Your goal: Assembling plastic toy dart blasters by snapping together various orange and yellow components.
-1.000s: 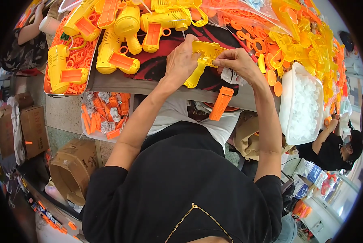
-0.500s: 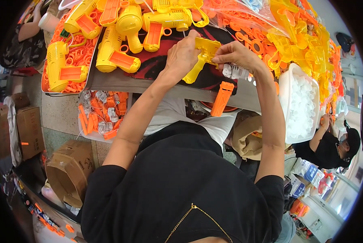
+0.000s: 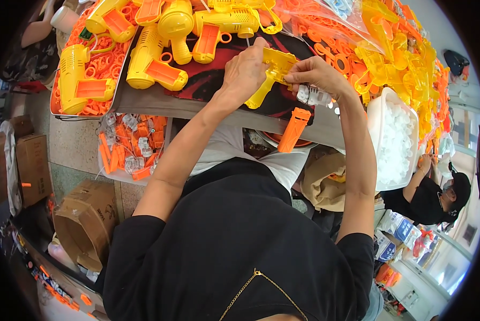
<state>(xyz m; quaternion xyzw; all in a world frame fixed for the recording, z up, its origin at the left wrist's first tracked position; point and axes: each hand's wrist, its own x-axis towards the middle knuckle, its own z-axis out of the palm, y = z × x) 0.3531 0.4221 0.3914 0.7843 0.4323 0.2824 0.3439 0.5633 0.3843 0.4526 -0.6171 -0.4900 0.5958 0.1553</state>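
Note:
Over the table's near edge, my left hand (image 3: 244, 72) grips a yellow plastic shell half (image 3: 277, 63) of a toy gun, its hollow side showing and its handle (image 3: 260, 95) pointing down. The fingers of my right hand (image 3: 320, 75) are pinched together at the shell's right side; what lies between the fingertips is too small to make out. Just under that hand is a clear-and-white motor unit (image 3: 312, 96) with thin dark wires. Below it, an orange battery box (image 3: 294, 130) hangs off the table edge above my lap.
Yellow toy guns (image 3: 176, 24) with orange handles lie behind my left hand. An orange-filled tray (image 3: 117, 95) stands left, a bin of orange parts (image 3: 132, 144) below it. Yellow shells (image 3: 382, 59) are heaped right, beside a white tub (image 3: 376, 125) of clear pieces. A co-worker (image 3: 430, 195) sits far right.
The view has shifted slightly. Both hands and the yellow shell keep nearly the same pose, and the orange battery box still hangs below.

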